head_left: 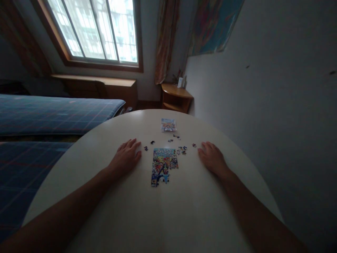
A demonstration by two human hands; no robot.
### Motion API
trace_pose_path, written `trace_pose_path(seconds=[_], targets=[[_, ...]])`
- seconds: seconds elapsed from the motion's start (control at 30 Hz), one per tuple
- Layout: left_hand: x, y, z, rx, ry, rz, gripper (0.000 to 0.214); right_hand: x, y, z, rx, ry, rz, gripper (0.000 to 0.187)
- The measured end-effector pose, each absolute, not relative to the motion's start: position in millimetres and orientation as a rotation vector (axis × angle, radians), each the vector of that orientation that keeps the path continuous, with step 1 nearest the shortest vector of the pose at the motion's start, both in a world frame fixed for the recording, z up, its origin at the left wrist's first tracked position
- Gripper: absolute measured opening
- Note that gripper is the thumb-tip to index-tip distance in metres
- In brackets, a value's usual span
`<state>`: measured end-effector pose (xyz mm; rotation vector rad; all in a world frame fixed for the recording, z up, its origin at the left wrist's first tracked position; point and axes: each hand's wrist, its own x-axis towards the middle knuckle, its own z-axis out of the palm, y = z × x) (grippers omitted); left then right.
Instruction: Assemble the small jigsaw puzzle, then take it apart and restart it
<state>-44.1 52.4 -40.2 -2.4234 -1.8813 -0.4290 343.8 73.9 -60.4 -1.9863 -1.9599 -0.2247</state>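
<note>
The joined puzzle [160, 165] is lying nearer to the left hand [128, 153] than to the right hand [212, 159]

Taking the joined puzzle as landmark, I am going from left to right. On its left side, the left hand is resting palm down on the table [195, 218]. Its grip is relaxed, with the fingers a little apart, and it is holding nothing that I can see. From this grip, the puzzle is lying to the right and slightly to the near side. Between this hand and the puzzle's far left corner, an outer piece [145, 148] is sitting just beside the fingertips, and an inner piece [152, 142] is sitting near the corner.

The puzzle itself is lying flat, and its long axis is going from near to far. Its left edge is looking complete, while its near right part is missing in steps. Beyond its far edge, some loose pieces [171, 140] are lying, and a picture sheet [168, 125] is lying farther beyond them.

Just to the right of its far right corner, a small group of pieces [183, 150] is lying. Farther right, a single piece [194, 145] is lying just beside the fingertips of the right hand. This hand is also resting palm down, its grip is slack, and nothing is showing in it. From here, the puzzle is lying to the left.
</note>
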Motion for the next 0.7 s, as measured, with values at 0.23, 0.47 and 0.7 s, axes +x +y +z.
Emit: trace_pose_path(seconds=[0.23, 0.47, 0.7], targets=[[-45.0, 52.3, -39.4, -2.424, -1.872, -0.395, 0.05, 344.0, 73.9, -59.1, -1.998, -1.977, -0.189, 0.051], [-46.2, 52.8, -40.7, -2.447, -1.864, -0.402, 0.051, 341.9, 72.2, -56.9, -2.006, -1.959, -0.18, 0.05], [-46.4, 53.0, -40.9, -2.446, -1.878, -0.412, 0.05, 342.1, 72.3, -56.3, -2.025, -1.973, -0.167, 0.051]])
